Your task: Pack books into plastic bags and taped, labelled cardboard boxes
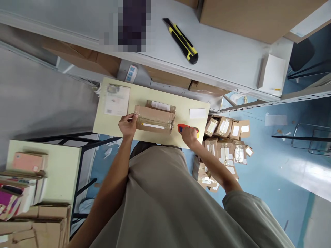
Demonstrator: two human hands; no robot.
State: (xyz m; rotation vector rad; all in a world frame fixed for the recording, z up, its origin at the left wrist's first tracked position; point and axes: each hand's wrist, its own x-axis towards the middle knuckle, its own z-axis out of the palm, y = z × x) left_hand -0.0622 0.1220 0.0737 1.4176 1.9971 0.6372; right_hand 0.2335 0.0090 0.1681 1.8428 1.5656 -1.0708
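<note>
A long cardboard box (155,114) with shiny packing tape along it lies on the pale yellow table (100,119). At its left end, my left hand (128,125) grips the edge between thumb and fingers. Just off the right end, my right hand (189,136) is closed around a red tape dispenser (182,126); part of a yellow roll shows behind the fingers. A second taped cardboard box (161,105) with a white label sits directly behind the first one. To the right lies a white slip of paper (197,113).
A grey shelf (219,62) overhangs the table's far side, with a yellow-black utility knife (182,43) on it. Several labelled parcels (224,151) are piled on the blue floor at right. Another table (64,168) at left holds stacked books and flat cardboard.
</note>
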